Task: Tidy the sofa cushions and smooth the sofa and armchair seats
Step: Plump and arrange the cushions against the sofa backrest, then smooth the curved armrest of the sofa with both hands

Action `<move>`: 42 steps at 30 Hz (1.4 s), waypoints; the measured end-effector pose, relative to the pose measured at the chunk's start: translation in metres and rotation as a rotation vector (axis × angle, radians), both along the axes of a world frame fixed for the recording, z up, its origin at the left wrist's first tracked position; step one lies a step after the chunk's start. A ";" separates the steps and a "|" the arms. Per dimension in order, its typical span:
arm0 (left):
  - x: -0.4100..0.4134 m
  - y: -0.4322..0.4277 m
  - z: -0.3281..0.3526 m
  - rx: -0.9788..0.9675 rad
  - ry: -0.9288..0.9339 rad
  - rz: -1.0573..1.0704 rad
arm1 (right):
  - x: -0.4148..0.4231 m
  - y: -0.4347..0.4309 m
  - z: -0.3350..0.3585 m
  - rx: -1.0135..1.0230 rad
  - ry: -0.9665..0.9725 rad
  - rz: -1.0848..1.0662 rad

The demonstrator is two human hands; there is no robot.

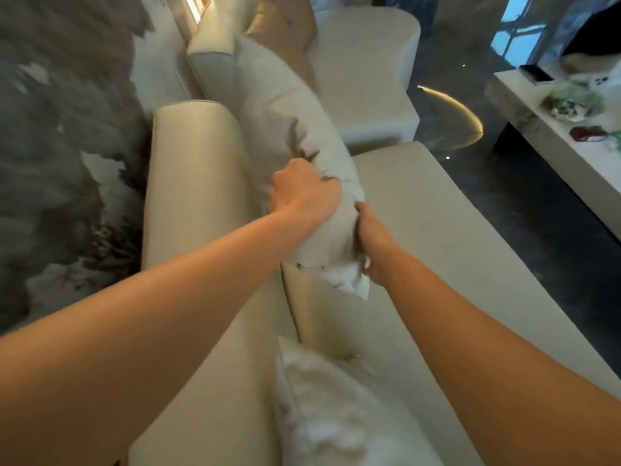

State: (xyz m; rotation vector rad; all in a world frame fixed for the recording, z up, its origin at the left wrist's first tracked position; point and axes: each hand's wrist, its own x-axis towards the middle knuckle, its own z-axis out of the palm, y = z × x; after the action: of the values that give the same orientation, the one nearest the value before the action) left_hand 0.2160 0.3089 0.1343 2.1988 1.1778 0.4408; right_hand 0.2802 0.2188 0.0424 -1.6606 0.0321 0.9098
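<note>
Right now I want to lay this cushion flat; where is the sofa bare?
The sofa seat right of the held cushion is bare to its front edge. Crowded: along the backrest, where the fluffy cushion sits.

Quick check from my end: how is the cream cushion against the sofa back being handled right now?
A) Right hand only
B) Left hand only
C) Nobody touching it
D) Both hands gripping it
D: the left hand bunches the cushion fabric from the backrest side while the right hand clasps its seat-side edge.
</note>
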 end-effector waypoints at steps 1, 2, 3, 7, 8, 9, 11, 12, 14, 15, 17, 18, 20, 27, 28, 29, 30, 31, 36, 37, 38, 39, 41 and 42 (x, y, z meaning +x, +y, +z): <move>-0.006 0.011 -0.004 -0.072 0.039 0.022 | -0.006 0.009 0.004 0.009 -0.001 0.038; -0.014 0.019 -0.011 -0.182 0.086 0.032 | -0.013 0.015 0.007 0.015 0.004 0.089; -0.021 0.020 -0.019 -0.324 0.118 0.027 | -0.021 0.017 0.005 -0.003 -0.001 0.148; -0.049 0.007 -0.054 -0.433 0.199 -0.017 | -0.053 0.011 -0.008 -0.063 0.070 0.258; -0.054 0.008 -0.059 -0.361 0.189 -0.033 | -0.060 0.010 -0.008 -0.067 0.089 0.252; -0.058 0.010 -0.060 -0.309 0.168 -0.047 | -0.065 0.007 -0.006 -0.058 0.098 0.250; -0.065 0.019 -0.060 -0.267 0.117 -0.062 | -0.071 0.001 0.000 -0.047 0.064 0.289; -0.068 0.021 -0.059 -0.250 0.103 -0.057 | -0.073 -0.002 0.004 -0.051 0.036 0.306; -0.074 0.016 -0.053 -0.205 0.133 -0.071 | -0.078 -0.014 0.016 -0.057 -0.004 0.309; -0.078 0.010 -0.048 -0.177 0.174 -0.099 | -0.081 -0.023 0.024 -0.069 -0.021 0.301; -0.088 -0.007 -0.035 -0.126 0.260 -0.149 | -0.090 -0.048 0.039 -0.115 -0.089 0.284; -0.095 -0.017 -0.027 -0.101 0.285 -0.171 | -0.095 -0.063 0.047 -0.137 -0.132 0.280; -0.112 -0.038 -0.010 -0.016 0.312 -0.200 | -0.106 -0.097 0.065 -0.175 -0.233 0.300; -0.229 -0.167 0.057 0.194 0.407 -0.122 | -0.153 -0.272 0.138 -0.369 -0.736 0.585; -0.251 -0.195 0.063 0.191 0.425 -0.105 | -0.166 -0.303 0.146 -0.417 -0.749 0.651; -0.273 -0.223 0.066 0.174 0.446 -0.092 | -0.179 -0.335 0.152 -0.476 -0.740 0.724; -0.295 -0.253 0.067 0.146 0.465 -0.082 | -0.194 -0.368 0.156 -0.536 -0.718 0.797; -0.317 -0.283 0.064 0.108 0.482 -0.071 | -0.209 -0.400 0.157 -0.595 -0.686 0.873; -0.411 -0.424 0.031 -0.024 0.679 -0.145 | -0.298 -0.538 0.148 -0.733 -0.529 1.125; -0.424 -0.449 0.023 -0.031 0.742 -0.184 | -0.317 -0.559 0.139 -0.758 -0.501 1.169; -0.435 -0.473 0.014 -0.031 0.799 -0.229 | -0.336 -0.578 0.128 -0.778 -0.478 1.206; -0.445 -0.494 0.004 -0.016 0.837 -0.274 | -0.356 -0.594 0.117 -0.787 -0.473 1.224; -0.464 -0.534 -0.016 0.075 0.822 -0.337 | -0.388 -0.622 0.095 -0.808 -0.560 1.184; -0.474 -0.553 -0.025 0.130 0.776 -0.355 | -0.402 -0.633 0.085 -0.832 -0.619 1.128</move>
State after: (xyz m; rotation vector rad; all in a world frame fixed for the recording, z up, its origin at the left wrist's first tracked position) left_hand -0.2583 -0.2442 0.1093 2.7192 1.0836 -0.5510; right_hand -0.1219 -0.4143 0.1269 -2.7416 -1.1957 1.2092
